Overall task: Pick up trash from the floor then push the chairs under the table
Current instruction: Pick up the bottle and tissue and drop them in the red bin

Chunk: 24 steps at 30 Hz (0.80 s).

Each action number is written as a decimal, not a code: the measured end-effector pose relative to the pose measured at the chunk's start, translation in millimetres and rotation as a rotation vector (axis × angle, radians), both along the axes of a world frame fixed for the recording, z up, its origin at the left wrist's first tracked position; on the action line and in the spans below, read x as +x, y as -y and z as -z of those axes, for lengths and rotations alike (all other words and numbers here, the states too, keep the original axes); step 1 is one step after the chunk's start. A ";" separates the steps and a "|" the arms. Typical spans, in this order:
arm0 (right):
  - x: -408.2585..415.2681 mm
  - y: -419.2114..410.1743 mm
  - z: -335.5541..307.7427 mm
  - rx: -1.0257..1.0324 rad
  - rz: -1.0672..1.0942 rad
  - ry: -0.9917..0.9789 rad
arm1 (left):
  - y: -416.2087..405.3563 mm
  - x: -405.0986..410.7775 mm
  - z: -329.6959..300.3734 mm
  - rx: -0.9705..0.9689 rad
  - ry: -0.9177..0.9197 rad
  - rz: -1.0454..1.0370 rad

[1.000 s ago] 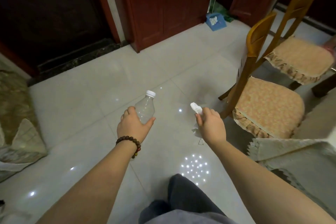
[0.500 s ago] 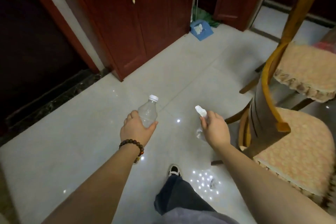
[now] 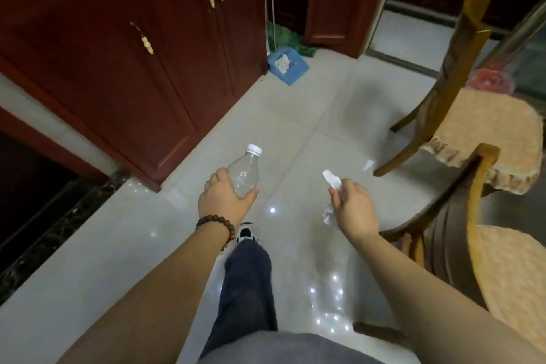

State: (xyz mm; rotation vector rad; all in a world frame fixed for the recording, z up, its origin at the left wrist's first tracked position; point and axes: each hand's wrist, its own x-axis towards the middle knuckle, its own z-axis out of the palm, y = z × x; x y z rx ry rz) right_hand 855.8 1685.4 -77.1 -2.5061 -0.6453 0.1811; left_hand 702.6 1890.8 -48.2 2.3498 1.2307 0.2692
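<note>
Standing out from the table are two chairs (image 3: 484,127), waiting. Sitting ahead by the cupboard is a blue dustpan (image 3: 288,65). The left hand (image 3: 224,201) is gripping an empty bottle (image 3: 245,171), the right hand (image 3: 354,210) is squeezing crumpled paper (image 3: 331,183). Dropping both gently into the dustpan seems best.

Open floor (image 3: 295,115) ahead; cabinet (image 3: 133,68) left; chairs (image 3: 461,115) crowd right.

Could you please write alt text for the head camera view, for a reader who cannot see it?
A person's left hand holds an empty plastic bottle and the right hand holds crumpled paper over a pale tiled floor. Two cushioned wooden chairs stand right; a blue dustpan lies ahead.
</note>
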 end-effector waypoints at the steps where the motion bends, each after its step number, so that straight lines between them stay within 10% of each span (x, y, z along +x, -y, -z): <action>1: 16.3 -16.5 3.3 -0.002 0.019 0.010 | -19.8 19.5 3.8 -0.005 -0.002 0.016; 12: 195.7 -201.0 -11.3 -0.042 0.276 -0.008 | -228.1 251.1 -8.6 0.000 -0.046 0.281; 24: 403.5 -240.5 -2.7 -0.040 0.540 -0.023 | -279.0 518.8 11.6 -0.066 -0.075 0.500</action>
